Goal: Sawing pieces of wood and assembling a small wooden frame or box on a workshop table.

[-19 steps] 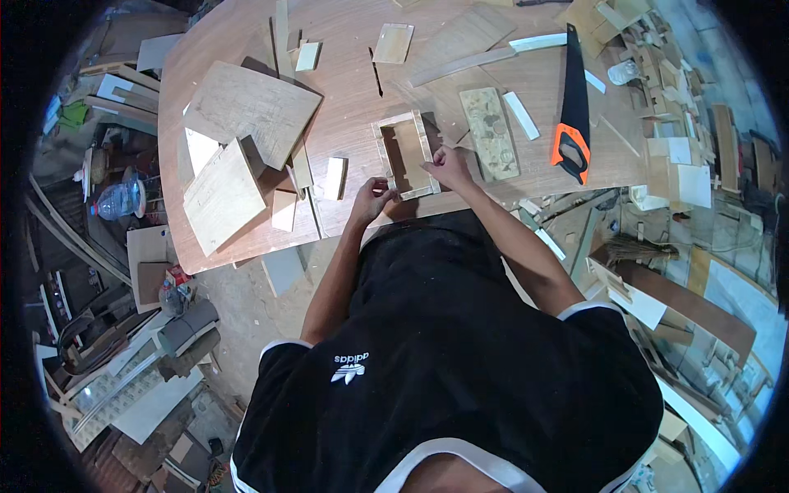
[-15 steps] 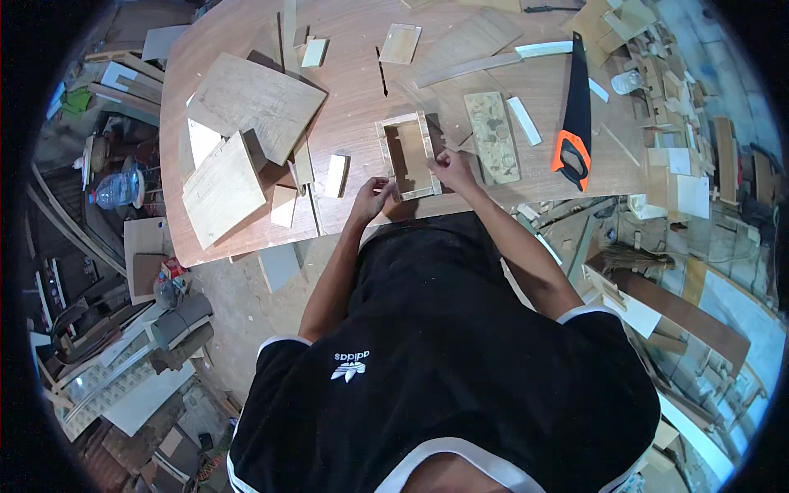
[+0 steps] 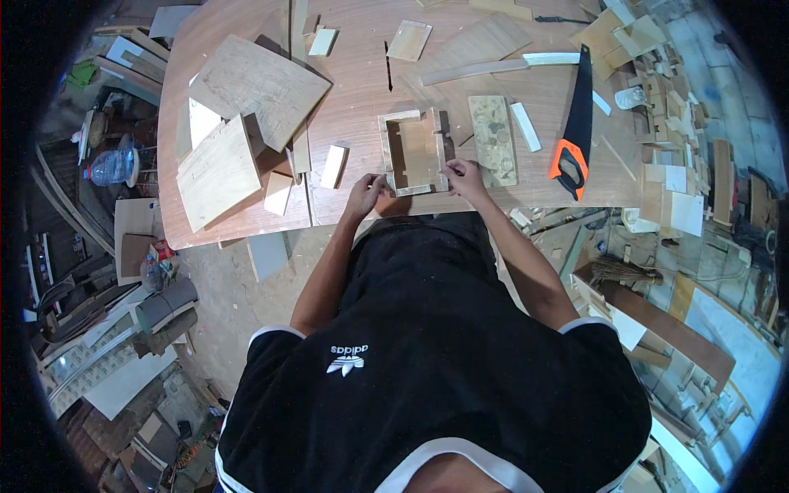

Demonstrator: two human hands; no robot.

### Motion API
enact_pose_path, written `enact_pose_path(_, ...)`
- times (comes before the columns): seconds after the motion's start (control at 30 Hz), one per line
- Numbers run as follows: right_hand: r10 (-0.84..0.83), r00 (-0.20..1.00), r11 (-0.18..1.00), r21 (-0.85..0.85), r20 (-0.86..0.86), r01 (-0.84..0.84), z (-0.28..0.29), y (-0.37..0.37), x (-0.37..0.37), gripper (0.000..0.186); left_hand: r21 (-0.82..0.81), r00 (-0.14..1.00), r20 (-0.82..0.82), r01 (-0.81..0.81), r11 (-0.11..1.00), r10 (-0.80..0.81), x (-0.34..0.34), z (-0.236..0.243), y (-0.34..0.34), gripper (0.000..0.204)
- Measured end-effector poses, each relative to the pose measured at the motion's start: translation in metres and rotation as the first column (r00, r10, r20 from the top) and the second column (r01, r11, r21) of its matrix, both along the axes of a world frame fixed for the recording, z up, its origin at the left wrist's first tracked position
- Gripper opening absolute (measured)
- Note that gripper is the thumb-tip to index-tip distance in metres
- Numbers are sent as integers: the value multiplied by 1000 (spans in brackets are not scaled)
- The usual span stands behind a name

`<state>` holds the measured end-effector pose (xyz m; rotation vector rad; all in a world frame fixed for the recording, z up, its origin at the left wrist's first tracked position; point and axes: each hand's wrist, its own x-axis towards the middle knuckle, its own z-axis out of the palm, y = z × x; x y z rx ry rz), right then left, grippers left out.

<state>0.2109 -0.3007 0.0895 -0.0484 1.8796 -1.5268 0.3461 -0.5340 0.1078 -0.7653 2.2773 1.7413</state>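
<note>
A small rectangular wooden frame (image 3: 440, 152), made of narrow strips set on edge, lies near the table's front edge. Brown shows within its walls; whether that is a bottom board or the tabletop I cannot tell. At its near left corner, my left hand (image 3: 366, 195) has its fingers closed on the strip. My right hand (image 3: 467, 179) pinches the near right corner from the outside. Left of the frame lies a small pale wood block (image 3: 334, 167). To the right is a worn, stained board (image 3: 493, 140).
Wide plywood panels (image 3: 261, 90) overlap on the table's left. A handsaw (image 3: 578, 123) with an orange handle lies at the right, near a white strip (image 3: 525, 127). A thin dark tool (image 3: 389, 66) lies beyond the frame. Scrap wood (image 3: 670, 115) is piled past the table's right edge.
My hands have moved apart, the right one outward and slightly nearer me. The frame's right wall now stands farther from its left wall, and the opening looks wider. The view has shifted slightly.
</note>
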Motion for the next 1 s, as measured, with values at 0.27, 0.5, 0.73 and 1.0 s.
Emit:
enact_pose_path(0.27, 57, 975, 989, 143, -214, -27, 11, -23, 1, 26, -113, 999, -7, 35, 993, -36, -1, -5, 4, 35)
enact_pose_path(0.5, 137, 935, 957, 286, -327, -40, 6, -33, -2, 28, -132, 998, 48, 42, 990, -36, -1, 0, 9, 34)
enact_pose_path(0.73, 89, 967, 969, 246, -239, -28, 12, -33, -5, 28, -112, 999, 51, 9, 994, -4, 3, -16, 5, 34)
enact_pose_path(1.0, 66, 988, 980, 195, -139, -38, 14, -32, -4, 26, -12, 1000, 5, -20, 1000, 20, 4, -17, 6, 32)
